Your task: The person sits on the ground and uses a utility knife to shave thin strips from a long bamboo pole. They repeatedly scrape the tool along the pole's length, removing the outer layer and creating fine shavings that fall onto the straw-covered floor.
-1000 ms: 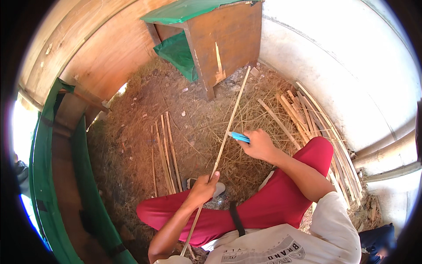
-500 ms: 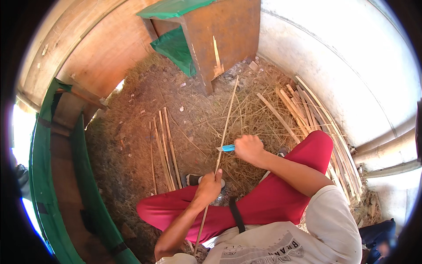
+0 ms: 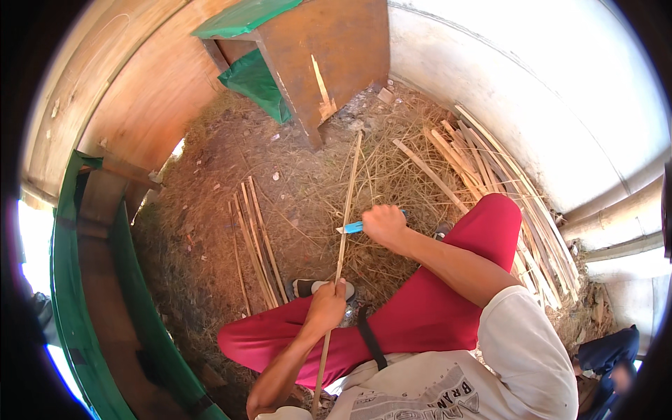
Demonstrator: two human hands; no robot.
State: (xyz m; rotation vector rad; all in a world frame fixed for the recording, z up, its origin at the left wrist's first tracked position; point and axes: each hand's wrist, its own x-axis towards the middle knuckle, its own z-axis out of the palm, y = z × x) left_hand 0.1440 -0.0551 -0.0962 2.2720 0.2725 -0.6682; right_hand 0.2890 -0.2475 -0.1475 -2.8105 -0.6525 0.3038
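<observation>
- Your left hand (image 3: 327, 308) is closed around the long thin pale bamboo strip (image 3: 346, 210), low on its length, just above your red-trousered lap (image 3: 420, 315).
- Your right hand (image 3: 383, 225) is clenched on the blue-handled knife (image 3: 352, 227), whose blade meets the strip about midway up.
- The strip runs from beside your torso up over the floor of dry straw and shavings (image 3: 210, 203), its far tip near the brown wooden cabinet (image 3: 329, 49).
- This looks like the shaving step, the knife working along the strip.
- The next pass likely calls for a firm lower grip and a shallow blade angle.
- Finished-looking strips lie left of the strip (image 3: 255, 245); a rougher pile lies right of it (image 3: 504, 175).
</observation>
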